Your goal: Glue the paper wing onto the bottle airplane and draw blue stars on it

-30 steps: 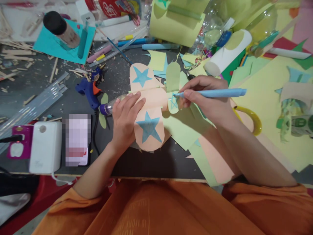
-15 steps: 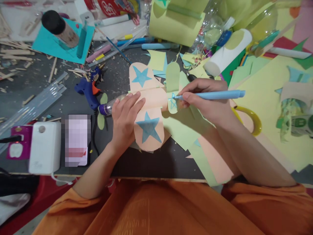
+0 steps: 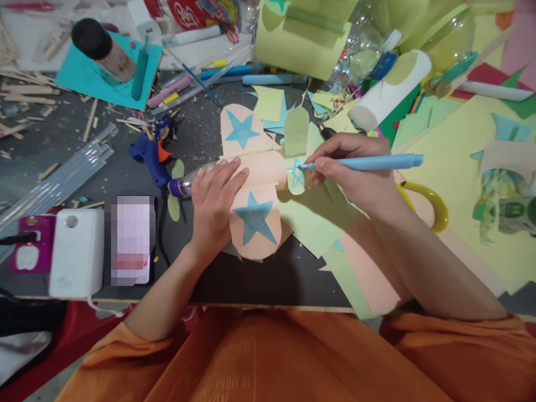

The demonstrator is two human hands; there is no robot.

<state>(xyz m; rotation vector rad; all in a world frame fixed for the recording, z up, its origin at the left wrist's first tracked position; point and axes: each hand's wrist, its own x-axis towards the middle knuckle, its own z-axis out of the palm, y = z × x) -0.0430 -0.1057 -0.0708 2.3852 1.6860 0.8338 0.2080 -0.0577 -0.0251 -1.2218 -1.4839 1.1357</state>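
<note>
My left hand (image 3: 220,198) lies curved over a toy plane made from a plastic bottle, its fingers holding the peach paper body (image 3: 263,168). Blue stars mark both paper wings (image 3: 256,220). A purple cap (image 3: 179,187) with green propeller blades (image 3: 173,206) is at the nose. In my right hand (image 3: 352,173), a light-blue felt-tip pen (image 3: 381,162) is pinched. Its tip touches a blue star outline (image 3: 296,173) on the small pale-green tail piece. A green tail flap (image 3: 296,131) extends on the far side.
A blue glue gun (image 3: 148,156) lies left of the plane. Nearer the left edge are a phone (image 3: 133,240) and a white power bank (image 3: 77,251). Yellow-handled scissors (image 3: 435,206) sit by my right forearm. Paper scraps, plastic bottles, a white tube (image 3: 391,89) and wood sticks clutter the table.
The pen has shifted slightly to the right with my right hand, and the small star's lines look thicker. My left hand and the plane have barely moved.
</note>
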